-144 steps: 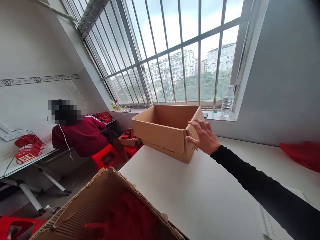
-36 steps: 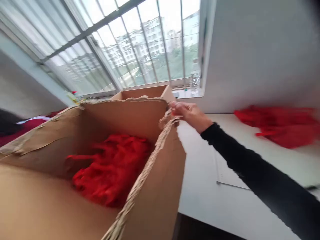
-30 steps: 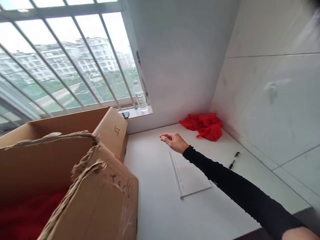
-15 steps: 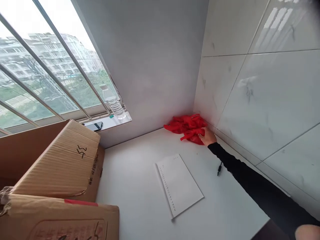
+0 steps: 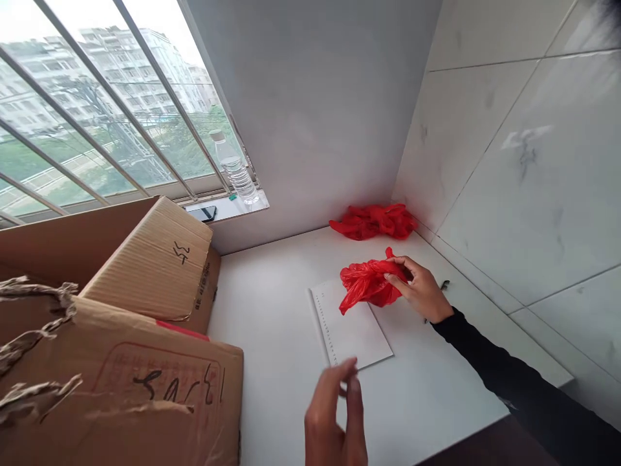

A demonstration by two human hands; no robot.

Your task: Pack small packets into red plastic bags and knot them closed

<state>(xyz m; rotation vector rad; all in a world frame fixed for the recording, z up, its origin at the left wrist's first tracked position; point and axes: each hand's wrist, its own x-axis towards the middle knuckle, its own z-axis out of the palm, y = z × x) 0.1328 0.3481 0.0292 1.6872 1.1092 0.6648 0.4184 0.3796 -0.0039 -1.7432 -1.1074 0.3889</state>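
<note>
The right hand (image 5: 421,290) pinches a crumpled red bag (image 5: 366,285) just above the sheet of paper (image 5: 356,333), towards the tabletop's (image 5: 272,310) far right corner. The bag looks thin, light, limp and slippery, so a bunched fold probably gives the surest hold. The left hand (image 5: 334,421) hangs loose and empty near the front edge.

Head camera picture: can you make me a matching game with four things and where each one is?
Things:
1 water bottle
2 red plastic bag
3 paper sheet
4 heap of red bags

Places:
A in the corner by the tiled wall
B held in the right hand
C standing on the window sill
D lying flat in the middle of the table

Pairs: 1-C, 2-B, 3-D, 4-A.
</note>
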